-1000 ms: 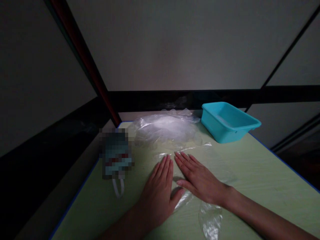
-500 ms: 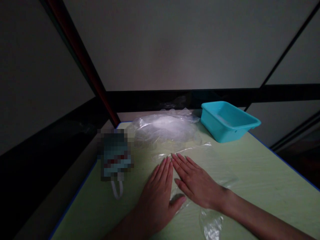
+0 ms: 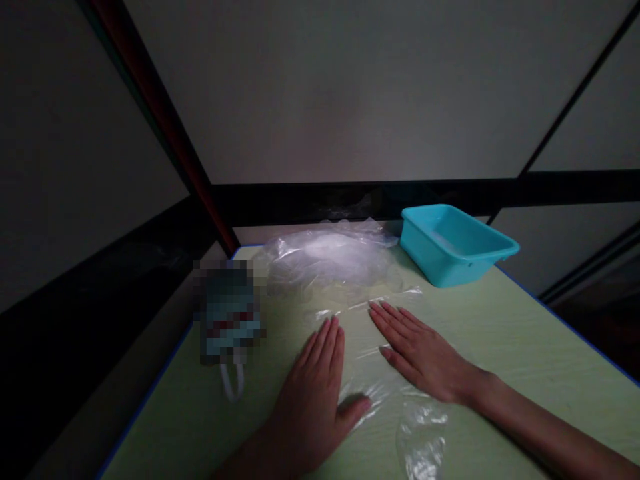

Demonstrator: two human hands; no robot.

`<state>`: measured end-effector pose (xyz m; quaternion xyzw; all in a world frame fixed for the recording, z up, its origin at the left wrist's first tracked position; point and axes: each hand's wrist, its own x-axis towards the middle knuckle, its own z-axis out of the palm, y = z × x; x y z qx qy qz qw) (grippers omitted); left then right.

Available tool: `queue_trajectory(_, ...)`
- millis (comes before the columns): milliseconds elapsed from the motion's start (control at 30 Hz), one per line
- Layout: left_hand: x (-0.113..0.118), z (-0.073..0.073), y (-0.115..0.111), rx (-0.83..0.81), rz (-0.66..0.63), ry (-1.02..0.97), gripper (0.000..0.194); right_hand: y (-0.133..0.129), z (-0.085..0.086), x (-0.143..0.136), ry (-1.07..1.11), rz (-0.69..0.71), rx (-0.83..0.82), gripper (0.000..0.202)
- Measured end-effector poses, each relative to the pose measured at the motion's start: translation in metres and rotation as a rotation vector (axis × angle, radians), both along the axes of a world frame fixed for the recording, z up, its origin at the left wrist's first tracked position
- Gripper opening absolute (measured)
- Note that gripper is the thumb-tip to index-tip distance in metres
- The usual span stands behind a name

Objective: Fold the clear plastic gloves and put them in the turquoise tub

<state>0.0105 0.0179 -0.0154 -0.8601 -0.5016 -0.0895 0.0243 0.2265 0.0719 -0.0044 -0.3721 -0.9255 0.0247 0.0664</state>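
Note:
A clear, thin plastic bag (image 3: 370, 363) lies spread on the pale green table, its creases shining. My left hand (image 3: 317, 387) rests flat on its left part, fingers together and stretched out, thumb apart. Flat on the right part of the bag is my right hand (image 3: 417, 350), fingers extended towards the upper left. Neither hand grips anything. A crumpled, shiny end of the plastic (image 3: 424, 437) lies near the table's front, below my right hand. Beyond my fingertips sits a heap of clear plastic bags (image 3: 330, 257).
A turquoise plastic basin (image 3: 445, 267) stands at the back right of the table (image 3: 530, 353). On the left lies a blurred-out bluish item (image 3: 231, 310) with a white loop (image 3: 233, 381). Pale wall panels (image 3: 360, 93) rise behind the table's back edge.
My right hand has slid right across the plastic, away from my left hand, opening a gap between them. My left hand has stayed almost in place.

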Motion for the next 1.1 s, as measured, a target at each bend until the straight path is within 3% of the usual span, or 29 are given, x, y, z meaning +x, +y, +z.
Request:
queue_trajectory(200, -0.001, 0.0, 0.0, 0.02, -0.001, 0.016, 0.083, 0.005, -0.001, 0.017, -0.005, -0.028, 0.013, 0.055)
queue_trajectory(700, -0.003, -0.001, 0.0, -0.001, 0.002, -0.036, 0.084, 0.004, -0.001, 0.016, -0.004, -0.033, 0.01, 0.055)
queue_trajectory(833, -0.004, 0.011, 0.001, -0.005, -0.02, -0.099, 0.085, 0.004, -0.001, 0.016, 0.004, -0.032, 0.004, 0.055)
queue_trajectory(900, -0.001, 0.024, 0.0, 0.009, -0.076, -0.116, 0.086, 0.004, -0.002, 0.016, 0.022, -0.03, 0.004, 0.055)
queue_trajectory(1000, 0.012, 0.039, -0.002, 0.025, -0.337, -0.093, 0.077, 0.004, -0.003, 0.015, 0.024, -0.028, -0.002, 0.054)
queue_trajectory(1067, 0.023, 0.036, -0.006, 0.106, -0.512, -0.036, 0.043, 0.005, -0.003, 0.014, 0.009, -0.031, -0.008, 0.054)
queue_trajectory(1100, 0.028, 0.03, -0.007, 0.164, -0.573, 0.0, 0.036, 0.005, -0.003, 0.013, 0.002, -0.032, -0.01, 0.054)
